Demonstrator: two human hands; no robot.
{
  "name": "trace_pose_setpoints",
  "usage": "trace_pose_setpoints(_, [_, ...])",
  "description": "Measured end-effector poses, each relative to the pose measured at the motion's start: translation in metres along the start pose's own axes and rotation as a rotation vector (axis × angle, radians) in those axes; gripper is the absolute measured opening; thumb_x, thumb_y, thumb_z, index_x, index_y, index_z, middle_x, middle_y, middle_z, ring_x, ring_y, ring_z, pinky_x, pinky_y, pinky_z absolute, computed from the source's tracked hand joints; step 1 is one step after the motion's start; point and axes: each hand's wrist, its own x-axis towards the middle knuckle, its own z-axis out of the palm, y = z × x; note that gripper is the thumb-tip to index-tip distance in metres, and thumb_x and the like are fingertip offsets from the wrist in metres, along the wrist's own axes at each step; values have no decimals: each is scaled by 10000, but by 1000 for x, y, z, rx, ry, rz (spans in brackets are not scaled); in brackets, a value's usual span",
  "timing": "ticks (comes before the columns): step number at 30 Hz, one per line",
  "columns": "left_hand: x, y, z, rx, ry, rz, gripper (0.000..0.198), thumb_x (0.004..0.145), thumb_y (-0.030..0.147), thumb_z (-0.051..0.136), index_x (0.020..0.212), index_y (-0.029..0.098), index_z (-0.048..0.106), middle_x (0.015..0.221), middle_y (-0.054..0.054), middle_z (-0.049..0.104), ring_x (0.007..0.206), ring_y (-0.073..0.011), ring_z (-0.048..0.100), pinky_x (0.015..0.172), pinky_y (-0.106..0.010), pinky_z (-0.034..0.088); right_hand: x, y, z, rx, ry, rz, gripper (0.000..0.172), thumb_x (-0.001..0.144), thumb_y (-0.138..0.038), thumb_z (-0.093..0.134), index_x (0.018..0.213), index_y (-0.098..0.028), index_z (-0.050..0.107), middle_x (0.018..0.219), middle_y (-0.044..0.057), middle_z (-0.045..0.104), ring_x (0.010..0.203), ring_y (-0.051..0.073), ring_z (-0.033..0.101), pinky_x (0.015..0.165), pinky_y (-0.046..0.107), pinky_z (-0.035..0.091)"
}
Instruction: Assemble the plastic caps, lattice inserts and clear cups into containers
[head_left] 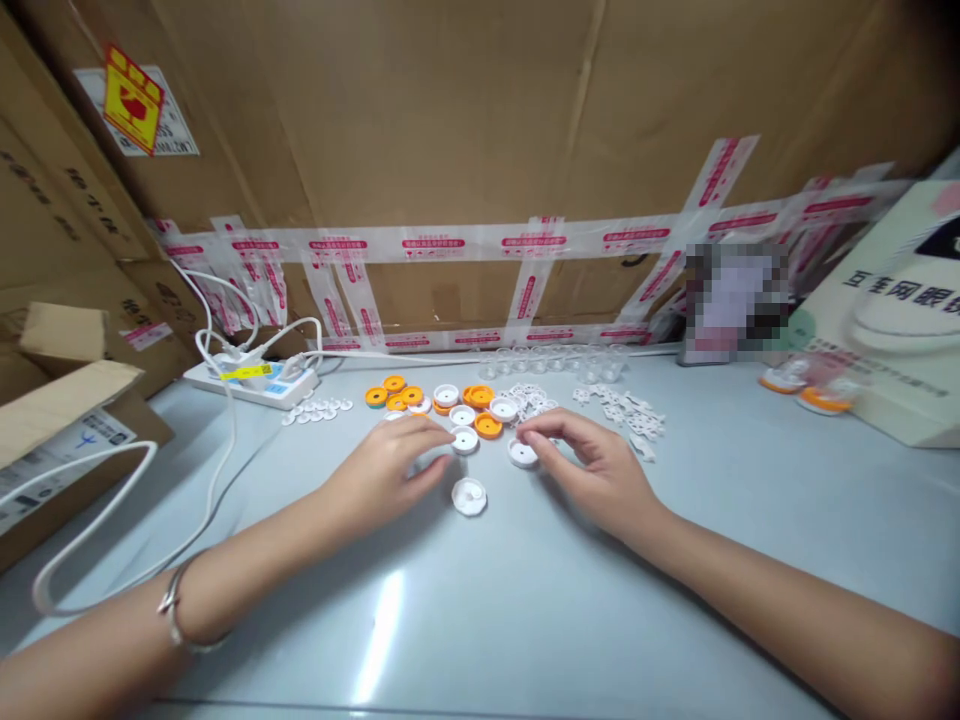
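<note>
My left hand point(394, 465) reaches in from the left, thumb and fingers apart. Its fingertips are beside a shallow white round cap point(466, 441) with a dark hole in its middle. My right hand point(592, 465) has thumb and index finger closed at the rim of another white round cap point(522, 455). Between the hands and closer to me lies a white many-sided disc point(469, 497) with a raised shape on it. Behind them are several orange round caps point(489, 427) and more white ones, some stacked.
White cut-out pieces point(626, 412) are scattered to the right, with clear cups point(555, 362) in rows behind. Small white discs point(319, 409) lie near a power strip point(255, 380) with cables. An open carton point(67, 460) stands left, a printed box point(892, 320) right, and a big cardboard box point(450, 120) behind.
</note>
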Motion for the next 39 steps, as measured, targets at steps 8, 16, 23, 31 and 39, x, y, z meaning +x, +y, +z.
trace_pose_setpoints(8, [61, 6, 24, 124, -282, -63, 102, 747, 145, 588, 834, 163, 638, 917, -66, 634, 876, -219, 586, 760, -309, 456, 1, 3, -4, 51, 27, 32, 131, 819, -266, 531, 819, -180, 629, 821, 37, 677, 786, 156, 630, 750, 290, 504])
trace_pose_setpoints(16, [63, 1, 38, 114, -253, -143, 88, 768, 148, 552, 777, 155, 639, 789, -64, 655, 790, -216, 588, 701, -298, 424, 0, -4, -8, 59, -1, -5, 122, 822, -230, 518, 817, -176, 628, 809, 34, 664, 775, 147, 616, 733, 270, 494])
trace_pose_setpoints(23, [66, 5, 33, -5, -259, -229, 122, 728, 114, 539, 731, 164, 650, 773, -45, 676, 743, -199, 591, 675, -287, 407, 0, 0, -8, 85, 25, 10, 125, 816, -253, 529, 825, -179, 629, 833, 39, 669, 798, 153, 621, 755, 287, 493])
trace_pose_setpoints(31, [52, 13, -6, -670, -308, -475, 118, 738, 256, 604, 761, 140, 600, 770, -19, 631, 706, -128, 567, 667, -241, 426, 0, 0, -3, 134, -19, 44, 128, 780, -273, 579, 862, -183, 618, 830, 39, 662, 765, 154, 623, 741, 310, 519])
trace_pose_setpoints(39, [33, 23, 2, -1405, -267, -717, 208, 639, 260, 758, 763, 141, 642, 768, 4, 583, 712, -86, 485, 629, -215, 320, -9, -11, 4, 148, -9, -41, 272, 720, -258, 681, 962, -198, 573, 889, 28, 654, 758, 137, 609, 733, 297, 522])
